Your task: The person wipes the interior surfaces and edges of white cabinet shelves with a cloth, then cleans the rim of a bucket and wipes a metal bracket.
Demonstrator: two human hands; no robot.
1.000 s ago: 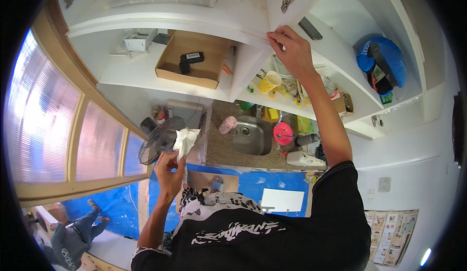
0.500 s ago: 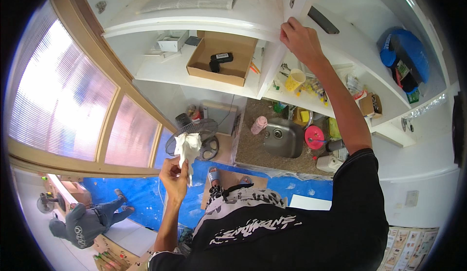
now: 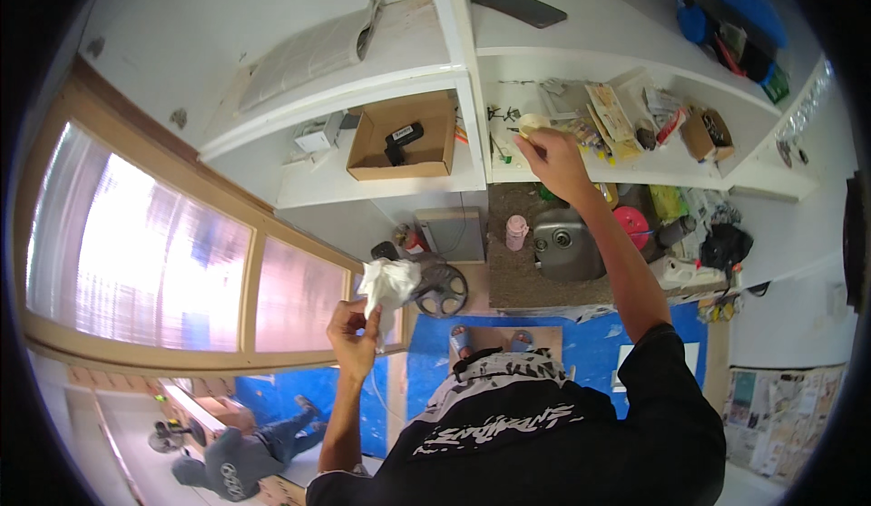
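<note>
One black shirt (image 3: 572, 456), white lettering (image 3: 499, 427); left hand (image 3: 354, 335) pinches white cloth (image 3: 390, 284).

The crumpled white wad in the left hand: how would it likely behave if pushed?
The crumpled white wad is probably floppy, since its creased edges spread loosely. It is likely light, as the left hand holds it up with just a pinch. Its irregular, folded shape makes it seem unlikely to roll.

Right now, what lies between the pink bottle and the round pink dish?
In the head view, the steel sink lies between pink bottle and pink dish; the right forearm crosses in front of that stretch.
</note>
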